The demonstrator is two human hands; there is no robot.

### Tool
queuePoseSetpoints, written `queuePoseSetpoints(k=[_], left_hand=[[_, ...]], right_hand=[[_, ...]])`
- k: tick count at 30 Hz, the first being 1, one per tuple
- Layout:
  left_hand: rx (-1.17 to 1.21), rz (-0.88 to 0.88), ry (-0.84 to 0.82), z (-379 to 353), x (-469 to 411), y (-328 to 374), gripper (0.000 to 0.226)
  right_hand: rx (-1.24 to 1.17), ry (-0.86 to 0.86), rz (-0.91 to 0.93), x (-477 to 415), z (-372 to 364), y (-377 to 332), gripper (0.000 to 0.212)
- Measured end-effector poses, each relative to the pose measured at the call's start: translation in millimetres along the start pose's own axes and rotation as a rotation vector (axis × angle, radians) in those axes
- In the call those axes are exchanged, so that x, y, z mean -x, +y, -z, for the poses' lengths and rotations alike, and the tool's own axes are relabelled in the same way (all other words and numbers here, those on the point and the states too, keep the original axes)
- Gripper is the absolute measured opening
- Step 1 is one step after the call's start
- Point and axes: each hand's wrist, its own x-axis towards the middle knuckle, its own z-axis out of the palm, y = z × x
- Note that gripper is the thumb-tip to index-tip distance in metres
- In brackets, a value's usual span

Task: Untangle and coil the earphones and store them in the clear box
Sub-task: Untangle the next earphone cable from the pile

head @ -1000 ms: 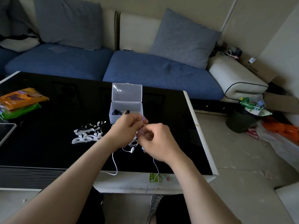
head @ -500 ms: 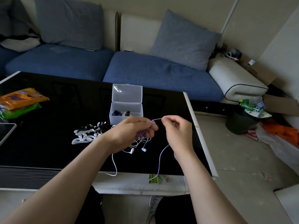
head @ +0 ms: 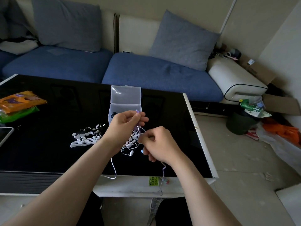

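- right hand: half a second ago it was up level with the left, stretching a purple strand out sideways. now it's lower, at the tangle's right edge, fingers curled and pinching a strand by the blue bud.
- left hand: slightly higher than before, thumb and fingers pinching the top of the bundle, purple end poking out above.
- my read: that pull is finished and this is a re-grip for the next loop. still untangling, nothing coiled yet.
- table: black top. snack packets and a tablet at far left, well apart.
- clear box: lid up, something dark inside, just behind the left hand.
- white cable winders: just beside the left wrist, not in the way.
- earphones: white and purple loops knotted together, hanging between the hands. two leads trail over the near edge.
- white bud, blue bud: dangling low, likely to snag on loops.
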Motion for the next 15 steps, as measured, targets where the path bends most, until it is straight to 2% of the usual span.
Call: queuePoseSetpoints(k=[2,4,7,11,15], left_hand=[[-0.151,-0.045,0.01,3.5,0.8,-1.2,0.021],[-0.29,-0.041,-0.064,4.4,3.0,-1.0,0.023],[-0.364,0.024,-0.215,0.5,7.5,1.9,0.042],[-0.208,0.08,-0.325,-3.1,10.0,9.4,0.039],[0.014,0.109,-0.405,-4.1,6.8,11.1,0.037]], right_hand=[[-0.025,0.001,0.061,1.6,-1.8,-1.8,0.026],[-0.049,0.111,0.14,-0.8,-2.7,-1.2,0.029],[-0.125,0.291,0.21,-7.4,0.3,2.1,0.028],[-0.113,0.437,0.225,-11.0,7.3,8.4,0.032],[-0.063,0.48,0.194,-9.8,14.8,11.2,0.033]])
